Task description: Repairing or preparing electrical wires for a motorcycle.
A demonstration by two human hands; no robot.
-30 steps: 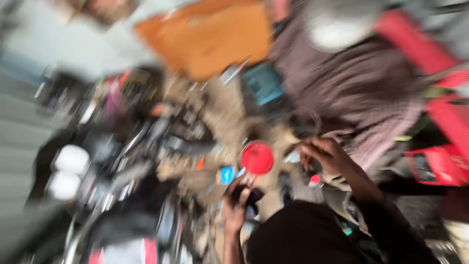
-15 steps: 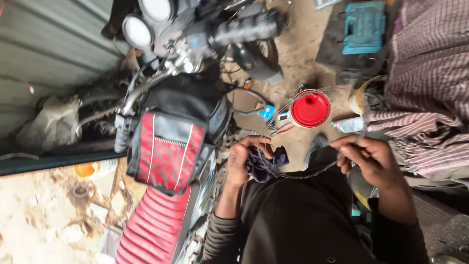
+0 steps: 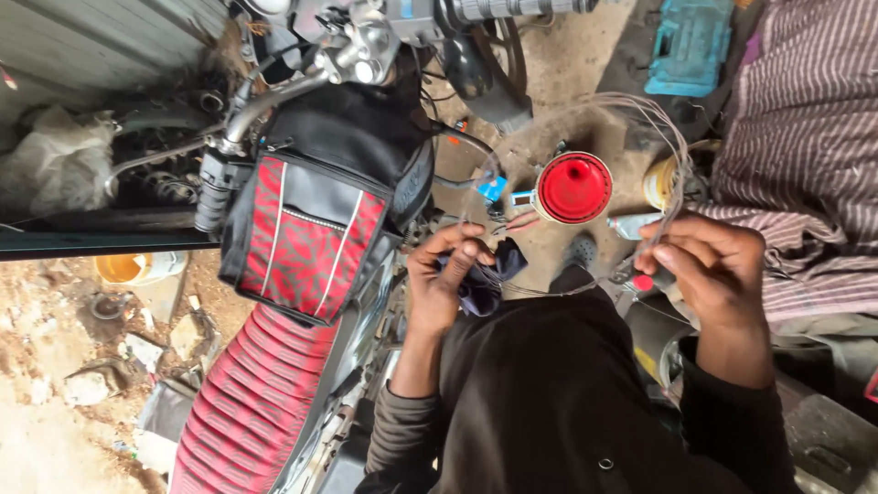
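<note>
My left hand [image 3: 445, 277] pinches a dark blue cloth [image 3: 487, 274] around a thin steel cable [image 3: 538, 291]. The cable runs across to my right hand [image 3: 709, 272], which grips its other part. From there the cable loops upward in a coil [image 3: 660, 123]. Both hands hover in front of my dark top, beside a motorcycle [image 3: 311, 183] with a red-and-black tank cover and a red ribbed seat [image 3: 247, 393].
A red funnel [image 3: 574, 187] sits on the dirt ground just beyond my hands. A teal tool case [image 3: 688, 46] lies farther off. A person in a striped shirt [image 3: 805, 137] is at the right. A yellow tub [image 3: 128, 267] and rubble lie left.
The view has swung from a blurred scene to a steady look down at the motorcycle. My hands have drawn apart, stretching the cable between them, and the coil now shows above my right hand.
</note>
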